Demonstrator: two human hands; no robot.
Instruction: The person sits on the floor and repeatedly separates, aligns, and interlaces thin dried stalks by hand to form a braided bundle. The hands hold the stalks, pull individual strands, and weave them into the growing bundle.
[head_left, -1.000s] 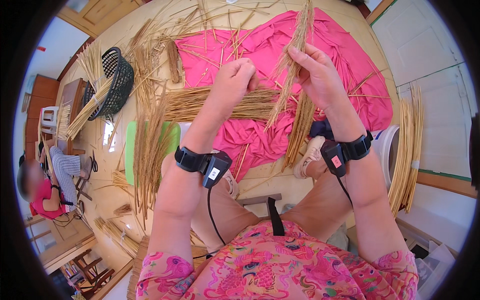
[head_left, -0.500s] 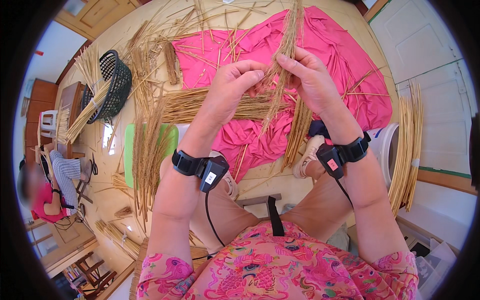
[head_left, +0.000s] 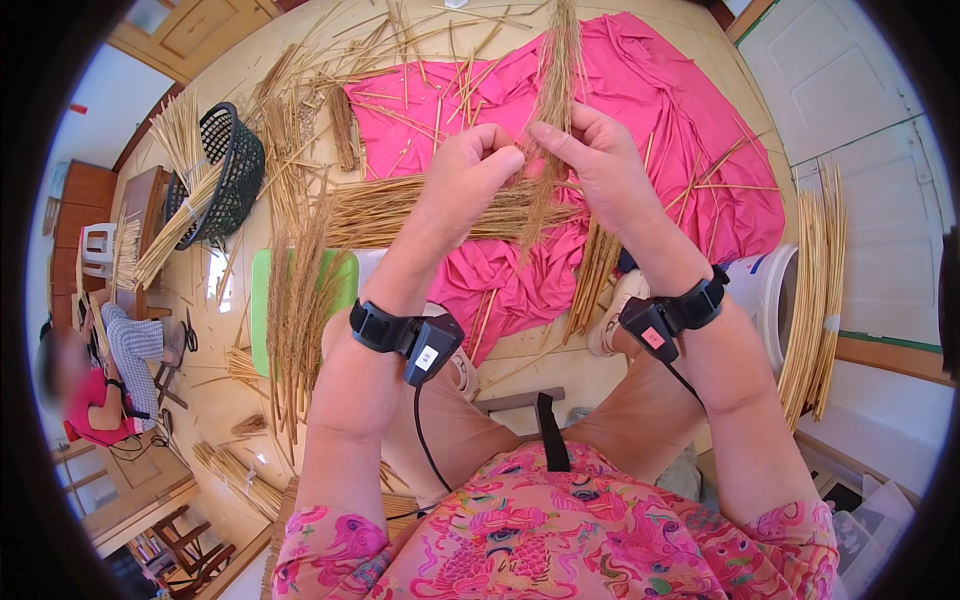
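My right hand [head_left: 595, 155] is closed around a bundle of dried feathery grass stalks [head_left: 556, 85], thumb pressed on its front. The bundle stands roughly upright in this view, its wispy lower end hanging below my fingers. Against its left side, my left hand [head_left: 468, 165] is curled in a pinch; whatever its fingertips hold is too small or hidden to make out. Below both hands a thick pile of similar stalks [head_left: 380, 208] lies across a crumpled pink cloth [head_left: 690, 110]. Another small bunch of stalks [head_left: 592, 275] rests near my right foot.
Feathery stalks [head_left: 300, 320] lie over a green stool top [head_left: 262, 300] at left. A dark green basket [head_left: 228, 190] holds pale stalks. At right, a tied bundle [head_left: 812, 300] leans by a white bucket [head_left: 765, 300]. Another person [head_left: 100, 400] sits at far left.
My right hand and the grass bundle have shifted slightly left, and the bundle has become more upright. My left hand stays close beside it, still pinched.
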